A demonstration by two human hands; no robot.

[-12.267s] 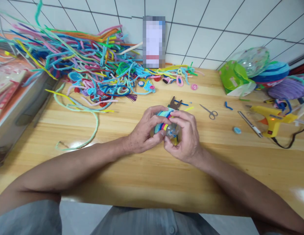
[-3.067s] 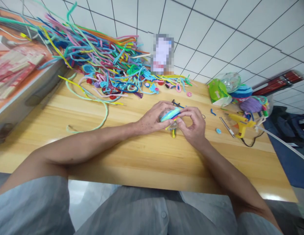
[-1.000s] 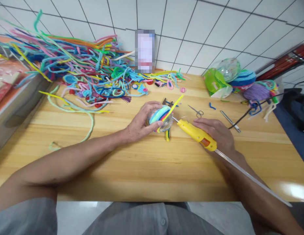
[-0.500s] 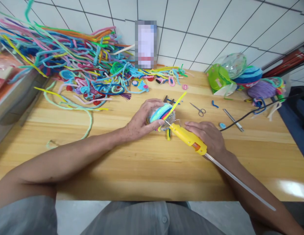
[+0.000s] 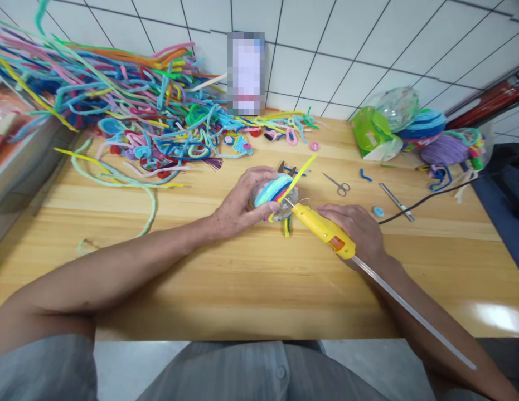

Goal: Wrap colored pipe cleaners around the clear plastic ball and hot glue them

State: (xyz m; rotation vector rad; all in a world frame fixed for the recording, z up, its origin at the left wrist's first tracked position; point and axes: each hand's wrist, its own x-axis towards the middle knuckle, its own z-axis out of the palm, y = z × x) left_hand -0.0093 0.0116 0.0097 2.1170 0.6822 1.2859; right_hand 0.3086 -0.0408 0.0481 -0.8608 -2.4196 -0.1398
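Observation:
My left hand point(image 5: 246, 201) is wrapped round a clear plastic ball point(image 5: 291, 207) partly covered with pipe cleaners in light green, blue and red. A yellow pipe cleaner point(image 5: 303, 171) lies along the edge of the coloured rows, its free end sticking up to the right. In my right hand point(image 5: 356, 228) is a yellow hot glue gun point(image 5: 324, 227), with a long clear glue stick point(image 5: 413, 312) coming out of its back. The nozzle points at the ball beside the yellow pipe cleaner; whether it touches I cannot tell. A short yellow and green piece point(image 5: 287, 227) shows below the ball.
A big heap of pipe cleaners point(image 5: 129, 106) covers the back left. A phone point(image 5: 246, 72) leans on the tiled wall. Small scissors point(image 5: 338, 185), a silver pen-like tool point(image 5: 397, 201) and a blue button point(image 5: 378, 211) lie right; a black cord point(image 5: 426, 197) crosses there. Decorated balls point(image 5: 422, 129) stand at back right.
The glue gun's nozzle has shifted slightly to the right, away from my left thumb, over the clear part of the ball. My left hand still holds the ball.

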